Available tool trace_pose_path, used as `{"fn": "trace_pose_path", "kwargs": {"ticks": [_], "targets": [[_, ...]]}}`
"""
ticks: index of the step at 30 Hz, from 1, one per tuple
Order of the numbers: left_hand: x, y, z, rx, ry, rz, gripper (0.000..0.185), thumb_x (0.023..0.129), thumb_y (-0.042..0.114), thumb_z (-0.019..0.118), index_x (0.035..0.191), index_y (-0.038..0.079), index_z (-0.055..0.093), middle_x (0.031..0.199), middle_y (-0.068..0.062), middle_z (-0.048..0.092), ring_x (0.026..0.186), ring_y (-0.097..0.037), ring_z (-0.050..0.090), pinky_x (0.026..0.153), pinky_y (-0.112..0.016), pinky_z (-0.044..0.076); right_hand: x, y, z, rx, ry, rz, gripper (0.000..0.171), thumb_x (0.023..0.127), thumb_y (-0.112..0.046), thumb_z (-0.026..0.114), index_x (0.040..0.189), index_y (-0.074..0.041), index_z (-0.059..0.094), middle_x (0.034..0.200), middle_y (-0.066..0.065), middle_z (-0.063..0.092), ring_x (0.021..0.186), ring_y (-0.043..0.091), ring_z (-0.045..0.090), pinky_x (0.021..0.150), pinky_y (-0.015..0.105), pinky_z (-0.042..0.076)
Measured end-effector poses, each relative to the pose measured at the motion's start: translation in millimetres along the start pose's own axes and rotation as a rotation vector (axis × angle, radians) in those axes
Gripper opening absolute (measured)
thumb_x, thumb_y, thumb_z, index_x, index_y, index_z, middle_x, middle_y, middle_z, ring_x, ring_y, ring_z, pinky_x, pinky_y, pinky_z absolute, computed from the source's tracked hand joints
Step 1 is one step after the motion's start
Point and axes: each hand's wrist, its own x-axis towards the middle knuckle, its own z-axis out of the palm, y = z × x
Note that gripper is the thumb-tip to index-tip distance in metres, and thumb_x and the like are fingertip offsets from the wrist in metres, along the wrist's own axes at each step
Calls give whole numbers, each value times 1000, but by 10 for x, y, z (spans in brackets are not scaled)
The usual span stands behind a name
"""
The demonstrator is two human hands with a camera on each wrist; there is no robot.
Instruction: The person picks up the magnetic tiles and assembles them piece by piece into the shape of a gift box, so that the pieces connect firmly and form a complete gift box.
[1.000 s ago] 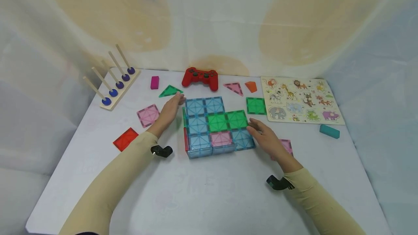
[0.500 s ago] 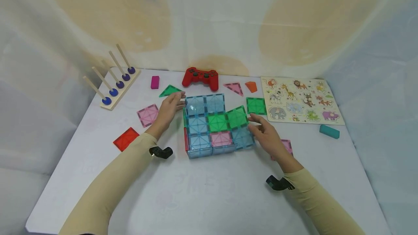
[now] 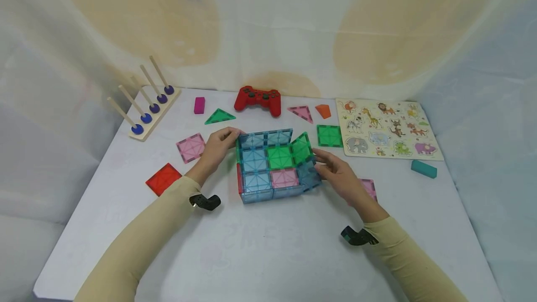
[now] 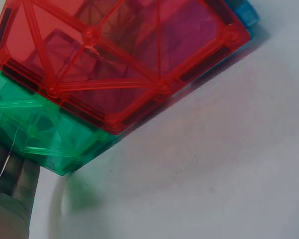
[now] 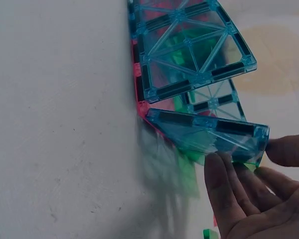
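A block of translucent magnetic tiles point(image 3: 254, 160) lies mid-table, its floor blue, green and pink. Blue walls stand along its front, and red point(image 4: 109, 50) and green tiles point(image 4: 45, 124) form its left side. Two blue tiles point(image 3: 266, 139) tilt upward at the back. On the right, a green tile point(image 3: 301, 148) and a blue tile point(image 5: 214, 132) lean up at a slant. My left hand point(image 3: 219, 146) touches the back left corner, fingertips partly hidden behind the tiles. My right hand point(image 3: 339, 174) presses the outside of the raised right tiles with extended fingers.
Loose tiles lie around: red point(image 3: 163, 179), pink point(image 3: 190, 147), green triangle point(image 3: 220, 116), pink triangle point(image 3: 301, 113) and green square point(image 3: 329, 135). Behind sits a red game controller point(image 3: 258, 100). A peg stand point(image 3: 155, 118) is at left, an animal puzzle board point(image 3: 386, 129) at right.
The back blue tiles have swung up from flat to tilted. The right green and blue tiles have also risen and folded inward, with my right hand moving slightly left.
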Motion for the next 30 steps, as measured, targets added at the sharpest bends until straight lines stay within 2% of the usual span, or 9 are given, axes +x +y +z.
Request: {"fn": "trace_pose_path", "kwargs": {"ticks": [5, 10, 17, 20, 26, 30], "targets": [[-35, -11, 0, -10, -1, 1, 37, 108, 35, 51, 126, 8, 69, 133, -6, 63, 125, -22, 59, 111, -42, 44, 15, 41, 51, -3, -69, -54, 54, 105, -26, 59, 156, -18, 42, 154, 13, 47, 136, 34, 51, 107, 50, 46], [-48, -10, -5, -5, -9, 1, 38, 107, 34, 54, 126, 6, 69, 131, -8, 64, 125, -23, 58, 111, -42, 44, 6, 51, 100, -29, -162, -91, 55, 105, -28, 58, 157, -20, 41, 159, 7, 41, 143, 36, 42, 108, 54, 45], [-49, -15, 5, 2, -3, -13, 39, 104, 38, 58, 124, 6, 70, 131, -9, 64, 125, -24, 55, 112, -44, 43, 8, 43, 107, -18, -179, -119, 54, 106, -27, 57, 157, -17, 41, 159, 8, 41, 141, 36, 44, 109, 56, 43], [-94, -27, 25, 25, -7, -19, 43, 105, 42, 56, 130, 10, 68, 136, -7, 62, 132, -23, 52, 113, -43, 42, 16, 54, 97, 1, -204, -133, 57, 105, -24, 57, 158, -15, 38, 161, 10, 39, 139, 37, 46, 108, 56, 45], [-293, -91, 72, 58, -28, -28, 59, 106, 51, 48, 151, 12, 50, 154, -6, 48, 145, -24, 40, 115, -46, 38, 7, 63, 71, 68, -327, -120, 77, 100, -18, 65, 163, -21, 22, 168, 7, 23, 146, 40, 37, 113, 58, 38], [-428, -128, 114, 80, -48, -23, 65, 107, 49, 47, 160, 14, 33, 163, -6, 34, 152, -26, 28, 118, -48, 33, 20, 105, 79, 92, -384, -112, 87, 98, -19, 69, 165, -24, 15, 169, 5, 16, 148, 39, 32, 114, 46, 39]]}}
